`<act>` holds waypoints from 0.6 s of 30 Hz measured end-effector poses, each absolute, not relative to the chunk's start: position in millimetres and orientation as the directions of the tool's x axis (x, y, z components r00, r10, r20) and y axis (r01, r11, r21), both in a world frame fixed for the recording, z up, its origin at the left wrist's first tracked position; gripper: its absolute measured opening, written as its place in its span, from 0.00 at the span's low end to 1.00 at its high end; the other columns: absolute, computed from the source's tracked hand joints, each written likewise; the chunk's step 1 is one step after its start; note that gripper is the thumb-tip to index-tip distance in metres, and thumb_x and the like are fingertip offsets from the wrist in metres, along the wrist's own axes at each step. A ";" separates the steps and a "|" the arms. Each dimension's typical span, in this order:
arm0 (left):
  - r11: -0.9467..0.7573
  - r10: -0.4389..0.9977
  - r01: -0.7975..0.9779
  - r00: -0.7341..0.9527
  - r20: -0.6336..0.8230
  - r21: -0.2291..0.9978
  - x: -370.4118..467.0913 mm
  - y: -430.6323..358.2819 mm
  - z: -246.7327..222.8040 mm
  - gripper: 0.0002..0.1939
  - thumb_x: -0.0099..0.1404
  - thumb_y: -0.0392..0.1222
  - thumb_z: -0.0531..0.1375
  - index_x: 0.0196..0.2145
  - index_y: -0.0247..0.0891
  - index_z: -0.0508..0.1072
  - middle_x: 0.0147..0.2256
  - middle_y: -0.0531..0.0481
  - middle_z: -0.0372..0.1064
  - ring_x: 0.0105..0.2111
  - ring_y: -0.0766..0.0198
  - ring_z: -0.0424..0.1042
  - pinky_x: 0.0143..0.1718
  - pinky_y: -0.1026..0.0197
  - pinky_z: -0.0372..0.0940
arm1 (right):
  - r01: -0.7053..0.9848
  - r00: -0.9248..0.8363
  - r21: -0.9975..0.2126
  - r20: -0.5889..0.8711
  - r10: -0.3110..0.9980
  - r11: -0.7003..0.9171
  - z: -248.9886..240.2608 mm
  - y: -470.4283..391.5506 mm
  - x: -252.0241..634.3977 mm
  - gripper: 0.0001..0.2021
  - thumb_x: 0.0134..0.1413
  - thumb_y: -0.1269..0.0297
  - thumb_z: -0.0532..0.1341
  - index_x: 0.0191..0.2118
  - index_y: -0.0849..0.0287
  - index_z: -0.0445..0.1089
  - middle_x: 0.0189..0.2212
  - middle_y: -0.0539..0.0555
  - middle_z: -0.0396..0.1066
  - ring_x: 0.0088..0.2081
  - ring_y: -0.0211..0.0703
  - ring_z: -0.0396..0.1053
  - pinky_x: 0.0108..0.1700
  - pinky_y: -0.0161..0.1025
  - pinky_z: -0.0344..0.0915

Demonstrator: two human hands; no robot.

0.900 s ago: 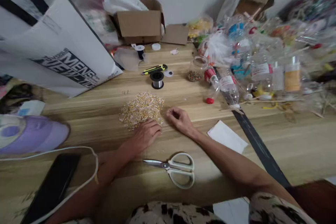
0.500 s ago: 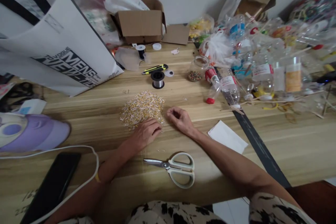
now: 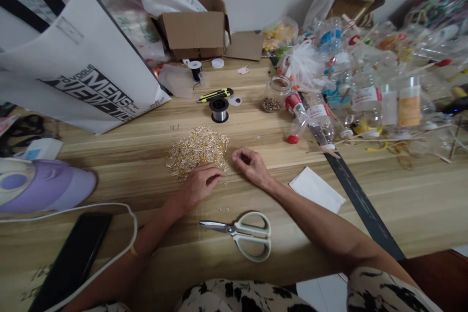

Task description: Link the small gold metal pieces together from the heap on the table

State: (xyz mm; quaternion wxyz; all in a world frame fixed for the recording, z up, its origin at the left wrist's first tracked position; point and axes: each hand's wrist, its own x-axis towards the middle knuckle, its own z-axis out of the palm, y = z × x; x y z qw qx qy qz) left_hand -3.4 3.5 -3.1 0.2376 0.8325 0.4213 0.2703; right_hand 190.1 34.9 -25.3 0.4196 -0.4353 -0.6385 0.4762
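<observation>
A loose, low heap of gold and silver-white small, thin pieces (image 3: 197,148) lies left of the middle of the pale wood-grain bench (image 3: 146,148), nearer the person's near edge than the wall along the far edge. The relation that matters: from the fingers of the bare left hand (image 3: 199,183), the heap spreads away toward the far edge and the left end, with those fingers lying over its near right border; this is the nearer hand. The heap has no strong long axis, being only a little broader from left to right, and its single pieces point every way. The bare right hand (image 3: 252,166) rests just beside the heap's right side, apart from it, so the heap lies to the left of its fingers

The left fingers are bent, with a gap between thumb and forefinger; whether something tiny sits at the tips cannot be made out. The right fingers are curled in toward the thumb, and what they may hold is too small to judge

Against the earlier frame, the left forefinger and thumb have parted a little and a darker hollow shows between them. The right hand, the heap and the cream-handled steel scissors (image 3: 234,232) toward the near edge keep their places
</observation>
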 end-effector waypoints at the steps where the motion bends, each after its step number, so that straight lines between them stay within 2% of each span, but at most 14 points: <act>1: -0.549 0.818 0.578 0.521 0.245 0.604 -3.3 3.0 -2.9 0.07 0.62 0.30 0.56 0.32 0.36 0.73 0.31 0.48 0.72 0.33 0.65 0.70 0.36 0.63 0.64 | 0.156 -0.269 -0.974 0.120 0.956 0.166 -25.0 34.8 190.0 0.07 0.52 0.63 0.57 0.30 0.63 0.66 0.22 0.47 0.61 0.24 0.33 0.58 0.27 0.32 0.55; 11: -0.570 0.783 0.624 0.610 0.121 0.535 -2.0 -2.4 4.1 0.08 0.64 0.35 0.56 0.31 0.35 0.74 0.29 0.48 0.70 0.31 0.65 0.68 0.35 0.63 0.62 | 0.156 -0.268 -0.974 0.117 0.956 0.163 -26.8 35.2 190.0 0.09 0.52 0.61 0.57 0.30 0.62 0.66 0.22 0.48 0.61 0.24 0.34 0.58 0.27 0.32 0.55; 18: -0.620 0.753 0.630 0.645 0.130 0.468 2.2 -5.0 -1.3 0.11 0.66 0.37 0.54 0.30 0.34 0.73 0.29 0.48 0.68 0.33 0.63 0.67 0.38 0.61 0.62 | 0.168 -0.266 -0.972 0.117 0.957 0.166 -26.2 35.3 189.8 0.09 0.52 0.61 0.57 0.30 0.62 0.66 0.22 0.48 0.62 0.24 0.33 0.57 0.27 0.32 0.55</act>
